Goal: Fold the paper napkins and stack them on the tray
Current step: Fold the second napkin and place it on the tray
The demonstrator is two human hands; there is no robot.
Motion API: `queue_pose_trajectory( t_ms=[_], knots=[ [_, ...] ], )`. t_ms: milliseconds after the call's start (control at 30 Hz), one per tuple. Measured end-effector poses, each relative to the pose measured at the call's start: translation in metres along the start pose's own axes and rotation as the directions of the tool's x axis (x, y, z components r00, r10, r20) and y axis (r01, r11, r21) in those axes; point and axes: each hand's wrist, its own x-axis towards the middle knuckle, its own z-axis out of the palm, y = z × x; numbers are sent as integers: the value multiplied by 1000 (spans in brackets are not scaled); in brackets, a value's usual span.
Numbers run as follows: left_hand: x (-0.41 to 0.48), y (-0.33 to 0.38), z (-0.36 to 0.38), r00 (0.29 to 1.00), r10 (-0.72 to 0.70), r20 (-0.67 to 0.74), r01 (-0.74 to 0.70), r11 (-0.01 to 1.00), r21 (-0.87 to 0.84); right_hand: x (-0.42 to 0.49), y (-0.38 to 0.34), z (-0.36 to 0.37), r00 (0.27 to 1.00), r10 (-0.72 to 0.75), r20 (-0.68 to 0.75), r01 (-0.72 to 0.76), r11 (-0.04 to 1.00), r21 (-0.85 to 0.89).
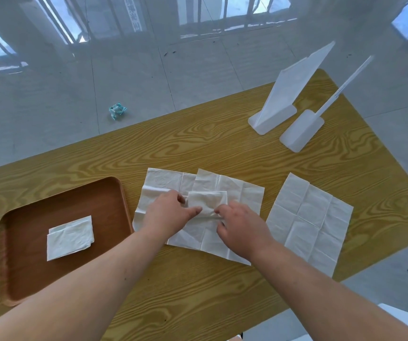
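A small folded white napkin [208,201] lies at the table's middle, on top of two overlapping unfolded napkins [235,190]. My left hand [167,212] pinches its left edge with thumb and fingers. My right hand [241,226] grips its lower right corner. Another unfolded, creased napkin [308,222] lies flat to the right. A brown wooden tray [25,279] sits on the left of the table, with a folded napkin [70,238] resting in its middle.
Two white plastic stands [284,104] rise at the table's far right. The wooden table [198,141] ends at its far edge, with grey tiled floor beyond. A crumpled blue-green wrapper [117,111] lies on that floor.
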Motion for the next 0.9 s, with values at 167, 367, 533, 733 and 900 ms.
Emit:
queue_pose_trajectory(
  t_ms=[167, 367, 533, 733, 900],
  knots=[
    [5, 8, 1, 999, -54, 4, 54, 994, -92, 0, 1, 3, 1000, 25, 0, -25, 1000, 18],
    [5, 18, 5, 974, -187, 125, 224, 845, -485, 1, 0, 5, 999, 52, 4, -52, 998, 30],
    [0, 27, 9, 976, -140, 166, 210, 803, -558, -2, -1, 4, 997, 81, -17, -80, 994, 71],
    [-11, 26, -4, 975, 44, 220, 116, 741, -662, 3, 2, -11, 895, 445, -25, -368, 769, 523],
    [-21, 21, -16, 945, 106, 311, 189, 599, -778, 14, -6, -21, 796, 398, 457, -531, 93, 843]
  ],
)
